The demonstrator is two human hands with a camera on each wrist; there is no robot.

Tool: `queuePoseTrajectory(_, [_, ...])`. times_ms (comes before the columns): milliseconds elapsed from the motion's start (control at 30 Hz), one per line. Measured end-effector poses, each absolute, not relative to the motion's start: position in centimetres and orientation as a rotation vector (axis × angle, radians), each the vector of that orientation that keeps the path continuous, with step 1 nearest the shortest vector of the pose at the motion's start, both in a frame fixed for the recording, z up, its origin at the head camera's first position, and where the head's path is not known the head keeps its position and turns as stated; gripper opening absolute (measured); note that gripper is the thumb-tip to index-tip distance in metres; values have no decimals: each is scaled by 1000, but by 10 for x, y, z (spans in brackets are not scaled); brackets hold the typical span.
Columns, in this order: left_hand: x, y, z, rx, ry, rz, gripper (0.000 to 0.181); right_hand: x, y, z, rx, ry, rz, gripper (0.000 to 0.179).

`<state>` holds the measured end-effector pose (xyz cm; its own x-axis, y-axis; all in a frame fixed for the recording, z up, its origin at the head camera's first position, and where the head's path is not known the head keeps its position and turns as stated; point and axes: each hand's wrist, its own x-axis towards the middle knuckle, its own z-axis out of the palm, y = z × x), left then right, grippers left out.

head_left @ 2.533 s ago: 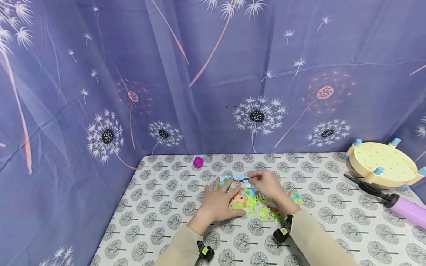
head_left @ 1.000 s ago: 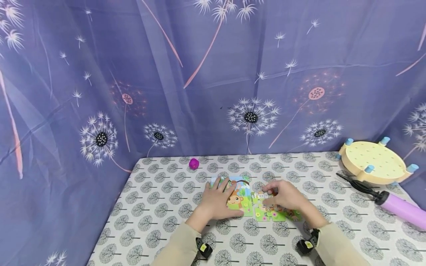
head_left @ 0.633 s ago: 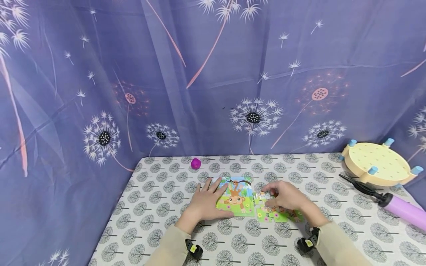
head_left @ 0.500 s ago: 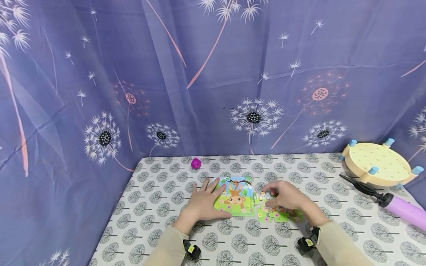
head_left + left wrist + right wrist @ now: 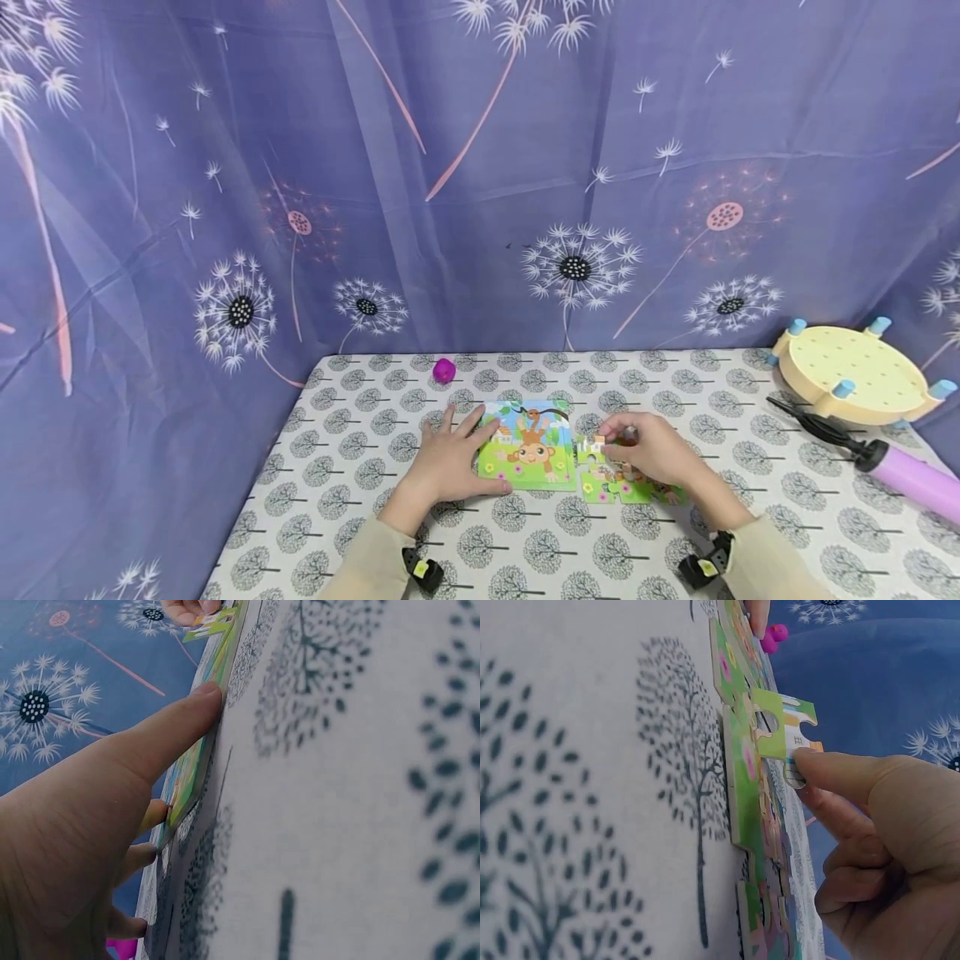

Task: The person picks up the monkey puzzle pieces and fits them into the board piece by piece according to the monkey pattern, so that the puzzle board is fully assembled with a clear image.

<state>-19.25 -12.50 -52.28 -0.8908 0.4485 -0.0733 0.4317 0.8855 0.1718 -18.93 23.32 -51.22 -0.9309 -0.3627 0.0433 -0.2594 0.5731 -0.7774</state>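
My left hand [image 5: 444, 462], fingers spread and fairly straight, lies at the left edge of a square picture puzzle [image 5: 528, 454] showing a cartoon monkey. In the left wrist view, its thumb [image 5: 176, 724] lies along the puzzle's near edge. My right hand [image 5: 660, 450] pinches a jigsaw piece [image 5: 776, 742] between thumb and index finger. That piece is green with part of a small house, and is lifted and tilted over other loose pieces [image 5: 600, 487]. Those pieces lie to the right of the puzzle, partly covered by the right hand.
A small purple toy [image 5: 444, 371] sits near the back edge of the table. At the right stand a yellow oval stool-like item [image 5: 851, 371] with blue pegs and a lilac pump [image 5: 915, 479] with a black hose. A blue dandelion curtain [image 5: 480, 208] hangs behind.
My right hand has left the puzzle's top right corner, moved to the loose pieces and pinched one. My left hand has slid left, uncovering more of the monkey picture.
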Motion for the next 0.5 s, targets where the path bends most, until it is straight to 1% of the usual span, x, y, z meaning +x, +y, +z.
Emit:
queuePoseTrajectory(100, [-191, -125, -522, 687, 2952, 251, 110, -188, 234, -512, -532, 2706, -1295, 13])
queuePoseTrajectory(167, [-190, -125, -522, 683, 2951, 250, 110, -188, 235, -512, -527, 2696, -1306, 12])
queuePoseTrajectory(500, [-191, -127, -519, 706, 2922, 303, 107, -190, 229, -510, -485, 2629, -1383, 15])
